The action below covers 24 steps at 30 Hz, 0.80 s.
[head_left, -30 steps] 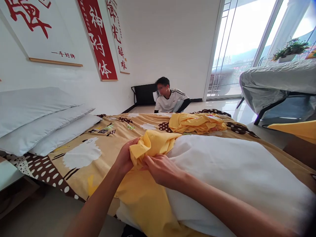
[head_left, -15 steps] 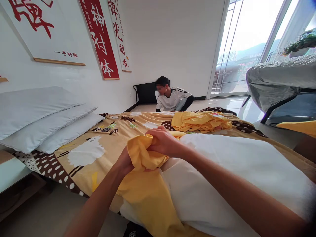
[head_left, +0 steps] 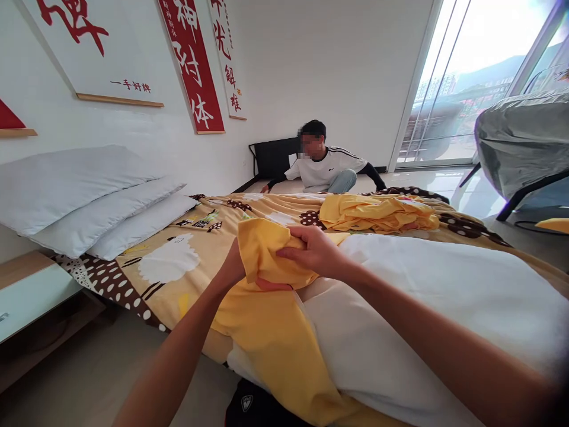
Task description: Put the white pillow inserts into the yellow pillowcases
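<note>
A yellow duvet cover (head_left: 284,332) is drawn partly over a thick white duvet (head_left: 427,284) at the near side of the bed. My left hand (head_left: 235,261) reaches inside a raised fold of the cover, so its fingers are hidden. Thumb and fingers of my right hand (head_left: 311,249) pinch that same fold from the outside, to the right of the left hand. A strip of pinkish-orange lining shows below the fold. More of the yellow fabric lies bunched in a heap (head_left: 377,212) on the far side of the duvet.
The bed has a tan sheep-print sheet (head_left: 213,249). White pillows (head_left: 89,190) are stacked at its left, above a bedside table (head_left: 31,296). Another person (head_left: 329,160) crouches beyond the bed. A grey-covered piece of furniture (head_left: 524,136) stands at right.
The yellow fold has been lifted and opened out flatter, and my right hand has shifted its grip on it. The crouching person has raised their body and spread their arms. My view has shifted slightly left.
</note>
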Available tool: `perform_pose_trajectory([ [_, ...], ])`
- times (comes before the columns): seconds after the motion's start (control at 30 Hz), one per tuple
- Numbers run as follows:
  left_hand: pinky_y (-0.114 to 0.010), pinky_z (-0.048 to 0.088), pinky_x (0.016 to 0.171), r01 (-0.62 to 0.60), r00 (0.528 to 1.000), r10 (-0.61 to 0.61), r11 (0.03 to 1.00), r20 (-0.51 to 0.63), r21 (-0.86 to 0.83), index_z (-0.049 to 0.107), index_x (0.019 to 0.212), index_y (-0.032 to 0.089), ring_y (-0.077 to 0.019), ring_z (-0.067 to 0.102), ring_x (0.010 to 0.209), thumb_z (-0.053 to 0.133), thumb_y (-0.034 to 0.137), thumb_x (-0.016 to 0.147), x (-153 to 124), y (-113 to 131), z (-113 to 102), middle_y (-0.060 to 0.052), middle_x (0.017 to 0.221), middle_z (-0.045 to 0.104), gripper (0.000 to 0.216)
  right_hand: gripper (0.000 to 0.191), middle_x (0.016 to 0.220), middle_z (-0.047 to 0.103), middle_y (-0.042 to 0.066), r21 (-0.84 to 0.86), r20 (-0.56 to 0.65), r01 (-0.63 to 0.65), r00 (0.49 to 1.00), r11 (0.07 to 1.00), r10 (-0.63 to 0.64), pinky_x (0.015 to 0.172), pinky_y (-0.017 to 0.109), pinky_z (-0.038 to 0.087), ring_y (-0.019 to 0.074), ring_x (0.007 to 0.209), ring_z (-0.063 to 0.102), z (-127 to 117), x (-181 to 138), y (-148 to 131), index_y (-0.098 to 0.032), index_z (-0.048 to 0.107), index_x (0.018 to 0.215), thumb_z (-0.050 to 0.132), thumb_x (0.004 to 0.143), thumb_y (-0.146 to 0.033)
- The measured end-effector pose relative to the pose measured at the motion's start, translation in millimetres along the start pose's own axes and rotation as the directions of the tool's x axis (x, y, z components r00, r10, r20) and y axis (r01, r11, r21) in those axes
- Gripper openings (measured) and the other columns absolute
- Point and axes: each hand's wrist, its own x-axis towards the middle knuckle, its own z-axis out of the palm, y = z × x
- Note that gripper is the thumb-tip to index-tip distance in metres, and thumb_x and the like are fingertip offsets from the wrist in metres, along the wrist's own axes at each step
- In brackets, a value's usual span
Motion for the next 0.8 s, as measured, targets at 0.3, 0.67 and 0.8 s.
perform_pose_trajectory([
  [0.3,-0.026,0.038,0.057,-0.089,0.995,0.089,0.996,-0.051,0.005,0.057,0.064,0.021,-0.0163,0.048,0.064,0.071,0.041,0.055,6,-22,-4,0.003,0.057,0.052,0.027,0.039,0.059,0.043,-0.003,0.021,-0.009,-0.104,0.994,0.994,0.105,0.045,0.020,0.029,0.0082,0.054,0.037,0,-1,5,-0.016,0.048,0.065,0.055,0.077,-0.053],
  [0.67,-0.025,0.041,0.058,-0.188,0.977,0.210,0.928,-0.034,0.321,0.068,0.074,0.015,-0.0187,0.057,0.069,0.075,0.039,0.066,-28,25,10,-0.003,0.071,0.065,0.027,0.032,0.059,0.044,-0.003,-0.222,-0.286,0.039,0.953,0.974,-0.103,0.056,0.023,0.031,0.0106,0.061,0.039,10,1,0,-0.017,0.050,0.061,0.057,0.081,-0.041],
  [0.8,-0.024,0.043,0.056,-0.123,0.992,0.124,0.971,0.008,0.205,0.068,0.072,0.013,-0.0177,0.058,0.066,0.079,0.035,0.061,-23,39,14,-0.002,0.067,0.064,0.027,0.031,0.063,0.051,-0.001,-0.260,-0.266,0.093,0.950,0.961,-0.164,0.059,0.025,0.032,0.0122,0.063,0.042,0,4,-12,-0.016,0.059,0.068,0.056,0.083,-0.044],
])
